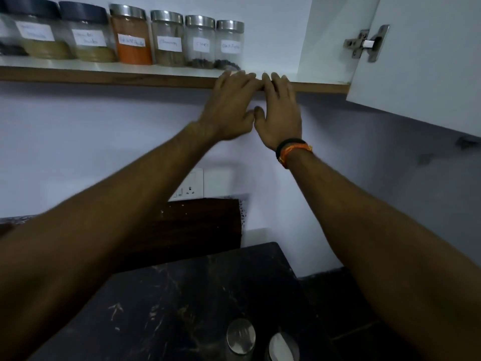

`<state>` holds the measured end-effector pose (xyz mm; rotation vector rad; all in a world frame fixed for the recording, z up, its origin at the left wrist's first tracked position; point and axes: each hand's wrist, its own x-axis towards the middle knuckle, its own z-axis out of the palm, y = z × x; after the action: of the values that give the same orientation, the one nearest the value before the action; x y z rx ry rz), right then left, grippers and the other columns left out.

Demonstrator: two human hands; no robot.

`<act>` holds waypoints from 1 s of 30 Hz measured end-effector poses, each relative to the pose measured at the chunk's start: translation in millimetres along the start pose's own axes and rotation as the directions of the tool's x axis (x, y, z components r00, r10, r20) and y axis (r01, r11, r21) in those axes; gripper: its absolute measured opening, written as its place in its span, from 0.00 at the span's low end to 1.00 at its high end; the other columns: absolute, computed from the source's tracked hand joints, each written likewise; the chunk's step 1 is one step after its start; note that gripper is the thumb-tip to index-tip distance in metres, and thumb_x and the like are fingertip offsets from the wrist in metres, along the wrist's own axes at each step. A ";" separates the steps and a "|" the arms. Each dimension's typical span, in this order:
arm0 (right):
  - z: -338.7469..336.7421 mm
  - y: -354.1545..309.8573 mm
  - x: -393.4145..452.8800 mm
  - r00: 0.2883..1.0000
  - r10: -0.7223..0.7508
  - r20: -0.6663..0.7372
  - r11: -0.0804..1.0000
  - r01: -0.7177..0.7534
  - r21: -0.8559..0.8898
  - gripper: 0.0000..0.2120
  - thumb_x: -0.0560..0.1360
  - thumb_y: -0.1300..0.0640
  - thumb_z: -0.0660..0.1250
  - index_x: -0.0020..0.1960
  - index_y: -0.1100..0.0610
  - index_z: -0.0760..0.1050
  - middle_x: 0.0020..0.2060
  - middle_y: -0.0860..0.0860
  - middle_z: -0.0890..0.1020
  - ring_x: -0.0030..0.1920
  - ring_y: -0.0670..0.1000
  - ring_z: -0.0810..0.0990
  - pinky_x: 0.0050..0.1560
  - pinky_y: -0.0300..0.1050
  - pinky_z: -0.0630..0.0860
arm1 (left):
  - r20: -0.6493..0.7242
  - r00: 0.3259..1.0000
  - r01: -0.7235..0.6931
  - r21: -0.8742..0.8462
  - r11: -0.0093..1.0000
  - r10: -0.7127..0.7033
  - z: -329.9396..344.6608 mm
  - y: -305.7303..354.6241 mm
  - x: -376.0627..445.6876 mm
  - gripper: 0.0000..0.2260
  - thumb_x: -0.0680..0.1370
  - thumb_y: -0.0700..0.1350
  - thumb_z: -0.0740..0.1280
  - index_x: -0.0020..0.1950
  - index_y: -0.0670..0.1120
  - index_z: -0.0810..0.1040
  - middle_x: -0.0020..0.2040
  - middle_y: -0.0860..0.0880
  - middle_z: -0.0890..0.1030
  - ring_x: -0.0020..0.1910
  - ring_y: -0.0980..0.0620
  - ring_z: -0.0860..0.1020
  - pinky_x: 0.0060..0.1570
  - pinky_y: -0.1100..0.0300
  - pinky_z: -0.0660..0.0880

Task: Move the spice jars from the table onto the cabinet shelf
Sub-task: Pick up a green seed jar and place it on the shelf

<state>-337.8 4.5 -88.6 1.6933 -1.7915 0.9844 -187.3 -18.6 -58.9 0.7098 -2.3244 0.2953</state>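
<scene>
Both arms were stretched up toward the cabinet shelf [156, 74]. The left hand [229, 105] and right hand [279, 110] sat side by side at the shelf's wooden front edge, thumbs nearly touching. Fingers [234, 79] on both were spread flat and loose, holding nothing, w/ tips at or just over the edge; slightly blurred. A black and orange wristband [292, 151] circled the right wrist.

Six labelled spice jars were fully in view in a row on the shelf, left of the hands: two w/ dark lids, four w/ steel lids. The orange-powder jar [131, 37] stood third; the last jar [230, 45] stood just above the left hand, near it but apart. Labels too blurry to read.

Two more steel-lidded jars [240, 336] were down on the dark table [169, 308], close together btw the forearms. The cabinet door [416, 48] hung open at right, hinge [367, 43] showing. A wall socket [190, 187] sat below the shelf.
</scene>
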 end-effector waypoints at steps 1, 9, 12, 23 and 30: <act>1.9 -1.0 -12.1 1.000 0.012 -0.014 0.999 -0.012 0.051 0.30 0.77 0.57 0.61 0.79 0.57 0.60 0.78 0.57 0.61 0.77 0.58 0.61 0.69 0.55 0.66 | -0.030 0.999 0.016 -0.008 1.000 -0.016 6.1 7.2 -12.1 0.26 0.76 0.43 0.64 0.75 0.42 0.69 0.74 0.41 0.71 0.76 0.42 0.64 0.78 0.44 0.51; 36.4 -0.3 -153.0 0.924 0.068 0.375 0.992 -0.101 0.069 0.25 0.77 0.61 0.62 0.74 0.58 0.68 0.71 0.60 0.70 0.64 0.62 0.73 0.66 0.56 0.70 | 0.147 0.978 0.182 -0.288 0.940 -0.145 79.0 55.6 -128.5 0.26 0.73 0.40 0.66 0.72 0.40 0.72 0.72 0.40 0.73 0.74 0.43 0.67 0.76 0.47 0.54; 40.4 5.2 -200.7 0.864 0.107 0.493 0.984 -0.164 0.075 0.19 0.76 0.60 0.64 0.67 0.58 0.76 0.65 0.60 0.76 0.61 0.63 0.76 0.62 0.57 0.72 | 0.285 0.934 0.306 -0.324 0.895 -0.216 108.7 63.6 -170.8 0.24 0.74 0.44 0.64 0.70 0.41 0.74 0.68 0.42 0.77 0.70 0.43 0.72 0.73 0.46 0.61; 63.0 20.9 -362.9 0.569 0.188 0.801 0.960 -0.280 -0.026 0.14 0.76 0.60 0.67 0.61 0.54 0.78 0.59 0.54 0.80 0.61 0.54 0.77 0.66 0.48 0.73 | 0.766 0.597 0.633 -0.269 0.726 -0.236 179.6 86.5 -335.0 0.14 0.78 0.45 0.68 0.64 0.51 0.75 0.62 0.50 0.77 0.62 0.50 0.76 0.65 0.49 0.74; 74.5 4.5 -414.8 0.423 0.255 0.869 0.936 -0.334 -0.112 0.23 0.76 0.49 0.68 0.69 0.53 0.71 0.63 0.56 0.75 0.64 0.59 0.73 0.66 0.54 0.71 | 0.811 0.499 0.714 -0.184 0.676 -0.306 190.4 102.2 -391.0 0.13 0.79 0.44 0.67 0.63 0.46 0.76 0.61 0.46 0.79 0.59 0.49 0.78 0.59 0.54 0.76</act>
<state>-284.0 211.3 -451.8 2.1963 -2.8165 0.2075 -106.1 152.2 -463.7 1.4072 -2.5110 -1.0748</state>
